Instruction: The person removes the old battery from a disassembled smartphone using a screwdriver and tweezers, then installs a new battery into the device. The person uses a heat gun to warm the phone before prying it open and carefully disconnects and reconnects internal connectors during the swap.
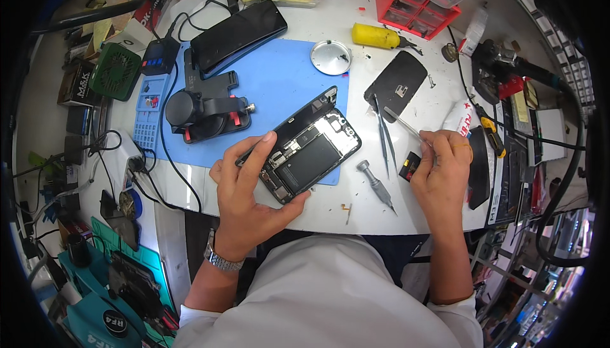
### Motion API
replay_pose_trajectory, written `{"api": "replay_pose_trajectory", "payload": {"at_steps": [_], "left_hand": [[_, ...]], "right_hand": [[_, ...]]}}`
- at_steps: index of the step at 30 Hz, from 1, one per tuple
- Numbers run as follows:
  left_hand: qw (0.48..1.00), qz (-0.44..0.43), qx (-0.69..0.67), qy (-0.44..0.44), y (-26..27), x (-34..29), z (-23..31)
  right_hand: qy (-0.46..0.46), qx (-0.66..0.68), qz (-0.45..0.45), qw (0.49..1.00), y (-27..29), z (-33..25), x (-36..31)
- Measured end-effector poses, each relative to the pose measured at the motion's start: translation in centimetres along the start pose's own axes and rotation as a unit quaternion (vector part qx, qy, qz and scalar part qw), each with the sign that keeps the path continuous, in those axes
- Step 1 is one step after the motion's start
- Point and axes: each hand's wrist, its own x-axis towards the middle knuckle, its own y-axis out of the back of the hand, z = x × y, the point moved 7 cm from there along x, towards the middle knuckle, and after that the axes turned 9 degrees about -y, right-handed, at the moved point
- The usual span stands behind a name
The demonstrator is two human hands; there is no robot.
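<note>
An opened smartphone (310,157) is gripped along its edges by my left hand (251,186), thumb below and fingers above. Its battery and inner parts face up, and a dark panel stands along its far side. Pinched in my right hand (441,167) is a slim metal tool (404,122), its tip beside a dark phone back panel (400,84) on the table. Metal tweezers (383,132) lean on that panel. Between my hands lies a grey precision screwdriver (376,186). A small black piece with yellow and red (410,165) sits by my right fingers.
A blue mat (267,68) carries a black clamp holder (210,109), a dark phone (238,36) and a round metal dish (330,57). Beyond are a yellow bottle (375,36) and a red drawer box (416,5). Cables (168,151) run at left. A small flex part (347,210) lies near the front edge.
</note>
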Motion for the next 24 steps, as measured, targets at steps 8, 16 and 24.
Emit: {"api": "replay_pose_trajectory", "payload": {"at_steps": [8, 16, 24], "left_hand": [[1.000, -0.013, 0.005, -0.001, 0.1, 0.0, 0.0], [1.000, 0.010, -0.020, 0.020, -0.1, -0.3, -0.5], [0.999, 0.012, -0.027, 0.030, 0.0, -0.3, -0.5]], "right_hand": [[-0.024, 0.142, -0.125, 0.982, -2.5, -10.5, -3.9], [-0.047, 0.097, -0.174, 0.979, -3.7, -13.4, -3.9], [-0.073, 0.079, -0.225, 0.968, -4.2, -13.2, -1.7]]}}
